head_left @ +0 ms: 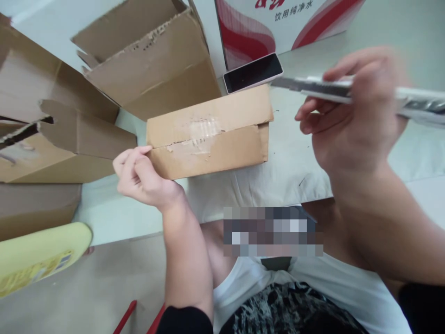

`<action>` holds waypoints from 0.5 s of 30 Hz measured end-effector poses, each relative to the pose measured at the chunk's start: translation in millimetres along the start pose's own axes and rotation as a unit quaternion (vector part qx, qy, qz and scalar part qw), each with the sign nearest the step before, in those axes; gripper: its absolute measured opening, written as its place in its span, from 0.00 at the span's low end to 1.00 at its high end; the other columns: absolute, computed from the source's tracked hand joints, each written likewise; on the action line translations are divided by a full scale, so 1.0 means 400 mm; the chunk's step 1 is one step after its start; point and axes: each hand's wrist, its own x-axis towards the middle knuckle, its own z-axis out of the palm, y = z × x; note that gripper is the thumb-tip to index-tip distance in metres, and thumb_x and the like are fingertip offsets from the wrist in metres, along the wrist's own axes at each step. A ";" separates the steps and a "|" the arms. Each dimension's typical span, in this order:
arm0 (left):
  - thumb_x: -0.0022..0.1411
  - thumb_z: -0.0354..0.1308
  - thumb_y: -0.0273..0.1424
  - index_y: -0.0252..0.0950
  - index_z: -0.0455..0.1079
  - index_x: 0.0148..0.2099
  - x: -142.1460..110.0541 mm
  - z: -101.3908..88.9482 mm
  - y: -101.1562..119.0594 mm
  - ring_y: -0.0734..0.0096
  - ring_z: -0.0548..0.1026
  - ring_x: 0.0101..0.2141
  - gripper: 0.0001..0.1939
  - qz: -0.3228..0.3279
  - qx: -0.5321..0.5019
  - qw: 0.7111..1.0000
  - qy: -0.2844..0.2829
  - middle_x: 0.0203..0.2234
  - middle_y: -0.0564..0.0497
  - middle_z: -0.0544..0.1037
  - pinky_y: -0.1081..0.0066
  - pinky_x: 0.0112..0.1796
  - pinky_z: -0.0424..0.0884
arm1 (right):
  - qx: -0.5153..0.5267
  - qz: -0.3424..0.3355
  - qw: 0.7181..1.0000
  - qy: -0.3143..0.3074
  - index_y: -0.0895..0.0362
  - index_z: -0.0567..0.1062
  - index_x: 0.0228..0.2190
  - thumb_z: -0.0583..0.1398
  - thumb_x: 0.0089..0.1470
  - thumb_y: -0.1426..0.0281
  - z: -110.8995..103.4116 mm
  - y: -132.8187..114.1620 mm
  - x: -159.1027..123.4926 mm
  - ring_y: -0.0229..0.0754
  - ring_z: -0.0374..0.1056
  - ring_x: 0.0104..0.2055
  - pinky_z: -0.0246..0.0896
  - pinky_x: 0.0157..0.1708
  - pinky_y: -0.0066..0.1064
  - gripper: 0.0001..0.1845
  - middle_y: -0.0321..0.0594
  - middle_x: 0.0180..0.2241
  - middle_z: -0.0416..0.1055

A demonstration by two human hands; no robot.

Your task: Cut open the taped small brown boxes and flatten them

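Observation:
A small brown cardboard box (229, 155) lies on the pale cloth-covered table, its long side facing me. Along that side runs a torn seam with scuffed, peeled tape around the middle. My left hand (142, 176) is closed at the box's left end, fingertips pressed to the corner by the seam. My right hand (358, 111) is raised to the right of the box, closed around a utility knife (340, 90). The knife's blade sticks out to the left, its tip close to the box's upper right corner in view. The hand is slightly blurred.
Behind the box lie a phone (253, 73) and a red-and-white carton (250, 28). Opened cardboard boxes (167, 69) with ragged flaps crowd the left, including another torn box (69, 144). A yellow-green rounded object (45, 255) juts in at lower left, above red legs (125, 317).

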 end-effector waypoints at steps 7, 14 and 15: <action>0.53 0.52 0.25 0.38 0.77 0.24 -0.004 -0.005 0.002 0.65 0.69 0.32 0.13 -0.009 -0.033 0.999 0.005 0.26 0.48 0.68 0.59 0.39 0.63 | -0.068 -0.023 0.996 -0.047 0.43 0.79 0.33 0.72 0.51 0.52 -0.033 0.003 -0.005 0.39 0.64 0.22 0.56 0.19 0.37 0.13 0.30 0.23 0.69; 0.56 0.51 0.24 0.39 0.76 0.25 -0.011 -0.005 -0.011 0.65 0.69 0.34 0.14 -0.013 -0.044 0.999 0.000 0.27 0.49 0.68 0.59 0.41 0.64 | -0.092 -0.031 0.995 -0.020 0.44 0.76 0.35 0.70 0.54 0.51 -0.016 -0.004 -0.006 0.38 0.66 0.22 0.59 0.19 0.35 0.14 0.29 0.24 0.72; 0.57 0.51 0.25 0.39 0.75 0.25 -0.010 -0.007 -0.021 0.64 0.70 0.34 0.13 -0.025 -0.036 0.999 0.012 0.28 0.49 0.68 0.59 0.41 0.65 | -0.081 -0.038 0.996 -0.001 0.45 0.75 0.35 0.69 0.55 0.50 -0.014 0.001 -0.003 0.37 0.67 0.22 0.58 0.18 0.34 0.15 0.29 0.24 0.71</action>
